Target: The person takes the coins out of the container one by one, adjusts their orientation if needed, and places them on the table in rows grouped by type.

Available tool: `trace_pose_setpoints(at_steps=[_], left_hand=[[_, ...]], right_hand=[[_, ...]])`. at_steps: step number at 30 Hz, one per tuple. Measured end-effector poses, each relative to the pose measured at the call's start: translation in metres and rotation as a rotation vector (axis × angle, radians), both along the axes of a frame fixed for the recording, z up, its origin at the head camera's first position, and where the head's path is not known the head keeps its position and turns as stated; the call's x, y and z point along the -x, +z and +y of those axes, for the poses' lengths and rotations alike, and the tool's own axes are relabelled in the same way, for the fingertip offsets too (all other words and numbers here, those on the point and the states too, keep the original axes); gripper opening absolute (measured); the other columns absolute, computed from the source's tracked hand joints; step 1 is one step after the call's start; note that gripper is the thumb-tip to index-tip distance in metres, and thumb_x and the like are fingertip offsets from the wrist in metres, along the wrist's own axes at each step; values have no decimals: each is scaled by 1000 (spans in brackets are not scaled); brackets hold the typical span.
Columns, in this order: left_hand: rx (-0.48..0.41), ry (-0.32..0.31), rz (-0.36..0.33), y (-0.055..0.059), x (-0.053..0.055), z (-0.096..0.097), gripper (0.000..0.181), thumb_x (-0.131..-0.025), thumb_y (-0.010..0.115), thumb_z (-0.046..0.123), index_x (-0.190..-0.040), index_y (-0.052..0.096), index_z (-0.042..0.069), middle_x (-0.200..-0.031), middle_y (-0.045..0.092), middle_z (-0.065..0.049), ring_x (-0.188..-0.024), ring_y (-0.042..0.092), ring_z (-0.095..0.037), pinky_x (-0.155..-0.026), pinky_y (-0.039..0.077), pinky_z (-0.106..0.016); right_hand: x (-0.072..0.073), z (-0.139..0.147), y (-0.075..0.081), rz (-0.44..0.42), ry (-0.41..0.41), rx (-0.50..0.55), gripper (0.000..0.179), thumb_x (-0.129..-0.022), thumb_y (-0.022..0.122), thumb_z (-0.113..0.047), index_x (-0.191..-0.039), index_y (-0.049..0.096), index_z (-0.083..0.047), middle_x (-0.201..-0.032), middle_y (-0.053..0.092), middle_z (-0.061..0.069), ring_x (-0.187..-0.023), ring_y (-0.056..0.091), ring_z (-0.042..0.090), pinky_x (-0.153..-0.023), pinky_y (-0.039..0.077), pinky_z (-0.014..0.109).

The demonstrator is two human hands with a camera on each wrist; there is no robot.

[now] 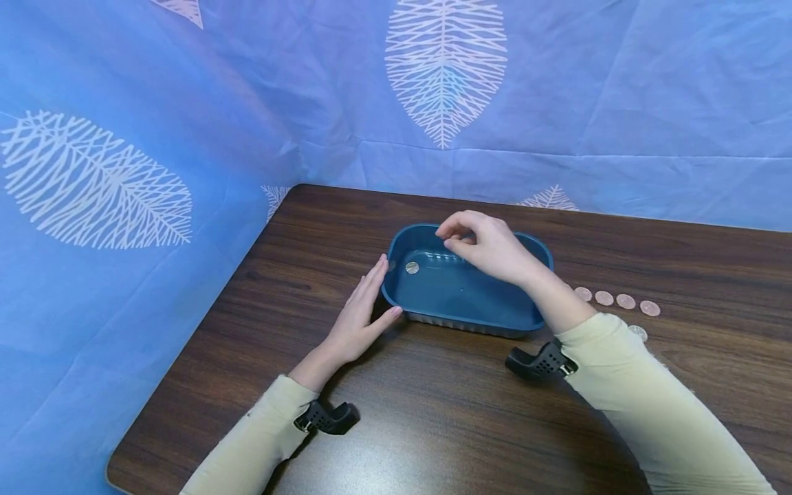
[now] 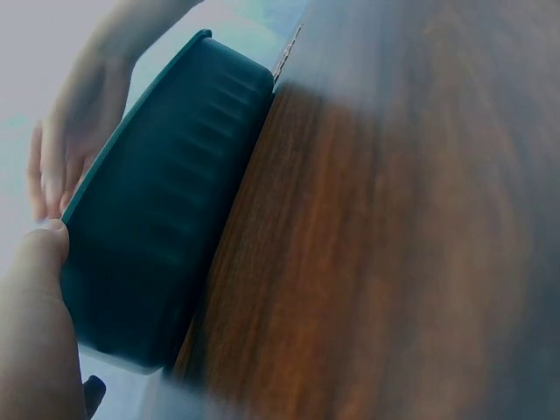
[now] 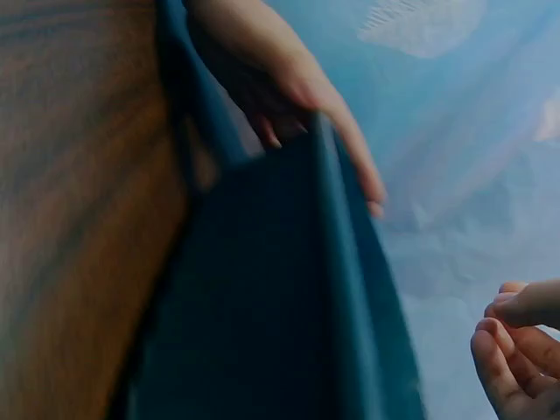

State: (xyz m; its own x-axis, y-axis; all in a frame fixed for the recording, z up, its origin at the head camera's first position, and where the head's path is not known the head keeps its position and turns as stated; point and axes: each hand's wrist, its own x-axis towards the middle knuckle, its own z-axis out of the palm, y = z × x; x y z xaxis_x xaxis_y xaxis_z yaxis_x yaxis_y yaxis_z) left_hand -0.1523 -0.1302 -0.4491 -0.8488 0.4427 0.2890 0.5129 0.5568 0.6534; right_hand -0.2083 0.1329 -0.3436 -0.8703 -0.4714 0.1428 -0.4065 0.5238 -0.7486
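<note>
A dark blue plastic tray (image 1: 464, 326) with raised walls sits on the table. Inside it, near the left end, lies a silver coin (image 1: 412, 267). My left hand (image 1: 359, 323) rests against the tray's left end, its fingers straight along the outside and its thumb at the front corner. In the left wrist view, that thumb (image 2: 39, 254) touches the rim. Over the back part of the tray is my right hand (image 1: 489, 244), its fingers loosely bent and the thumb close to them. Nothing shows between those fingertips (image 3: 503, 306).
To the right of the tray, several copper-coloured coins (image 1: 625, 302) lie in a row on the brown wooden table (image 1: 433, 412). A silver coin (image 1: 638, 333) lies nearer, partly behind the right sleeve. Blue cloth (image 1: 346, 89) with white leaf prints hangs behind and left.
</note>
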Motion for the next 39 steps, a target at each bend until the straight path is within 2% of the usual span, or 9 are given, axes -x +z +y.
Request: trace_pose_setpoints(at_steps=[5, 10, 16, 20, 22, 25, 29, 36, 39], left_hand=[[-15, -11, -9, 0, 1, 0, 73, -99, 49, 40, -155, 8, 20, -160, 10, -5, -144, 10, -10, -114, 9, -49], [-10, -16, -11, 0, 1, 0, 73, -99, 46, 44, -155, 7, 19, -160, 8, -2, -144, 10, -11, -115, 9, -49], [-5, -18, -2, 1, 1, 0, 74, -99, 49, 40, -155, 7, 18, -160, 8, -2, -144, 11, -13, -114, 10, -51], [-2, -16, 3, 0, 1, -1, 74, -99, 46, 45, -155, 7, 18, -160, 9, -5, -144, 11, -13, -114, 10, -52], [-1, -16, 3, 1, 0, -1, 73, -99, 45, 46, -155, 7, 19, -160, 8, -2, -144, 11, -12, -114, 10, -50], [-7, -19, 0, 1, 0, -1, 73, -99, 45, 46, -155, 7, 19, -160, 6, 4, -144, 11, -11, -114, 10, -49], [-6, -19, -1, 1, 0, -1, 73, -99, 46, 44, -155, 7, 19, -160, 4, 8, -144, 10, -11, -114, 10, -48], [-7, -20, -3, 0, 0, -1, 73, -99, 51, 35, -155, 8, 16, -160, 7, 1, -144, 10, -11, -114, 11, -50], [-8, -21, -4, 0, 0, -1, 73, -99, 50, 36, -155, 8, 17, -160, 8, -3, -144, 10, -11, -114, 11, -50]], right_hand=[[12, -26, -15, -61, 62, 20, 24, -95, 60, -9, -118, 62, -5, -118, 57, 9, -104, 55, 22, -87, 49, 41], [21, -37, -34, -132, 74, -47, 28, -94, 60, -9, -122, 61, -4, -122, 56, 11, -108, 55, 25, -88, 49, 41], [25, -39, -49, -158, 84, -128, 35, -93, 62, -9, -127, 58, -3, -127, 55, 14, -110, 55, 27, -88, 48, 42], [27, -39, -55, -188, 162, -184, 46, -93, 63, -12, -136, 51, -4, -138, 47, 16, -118, 52, 30, -92, 48, 41], [27, -39, -57, -190, 205, -224, 51, -93, 63, -14, -140, 47, -3, -142, 43, 17, -121, 51, 31, -93, 48, 40], [26, -40, -59, -158, 240, -266, 53, -92, 65, -13, -140, 47, -3, -141, 45, 17, -120, 51, 31, -94, 47, 39], [26, -41, -61, -72, 255, -300, 47, -91, 66, -12, -135, 54, -4, -129, 52, 15, -109, 55, 28, -89, 49, 40], [24, -45, -64, 114, 292, -362, 29, -88, 69, -11, -117, 68, -4, -103, 59, 9, -86, 53, 20, -72, 48, 33], [24, -46, -65, 152, 292, -380, 17, -89, 68, -11, -105, 71, -6, -94, 59, 7, -81, 53, 18, -69, 48, 30]])
